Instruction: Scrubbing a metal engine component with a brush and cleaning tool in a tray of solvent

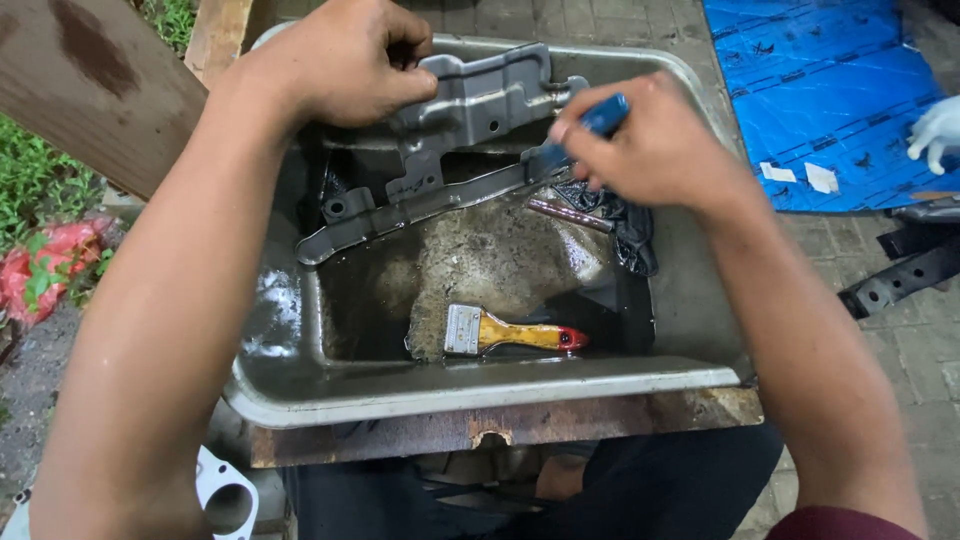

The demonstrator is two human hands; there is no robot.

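Gripping the top edge of a grey metal bracket (455,130), the left hand (340,65) has its fingers curled tight over the stamped plate, thumb pressed along the near face. The bracket hangs down and away from that grip, its long lower arm slanting toward the left wall of a steel tub (690,300) and its far end reaching across to the other hand.

The right hand (650,150) is closed around a blue-handled tool (600,118), fingers pinched hard on the handle so that only its blue end sticks out above the knuckles. The working end meets the bracket just below and left of this grip; what kind of head it has cannot be told, since the fingers cover it.

Right under the right hand lies a dark rag (625,230), bunched against the tub's right side, with a thin metal rod (568,213) just beside it. Well below both grips, at the bottom of the tub, a paintbrush (510,332) with a yellow handle and red tip lies flat in dark, oily liquid (480,260).

The tub sits on a rusty board (600,415) over the person's lap. Off to the right of the right hand, a blue sheet (810,90) lies on the paving, and another person's white-gloved hand (940,130) rests at its edge.
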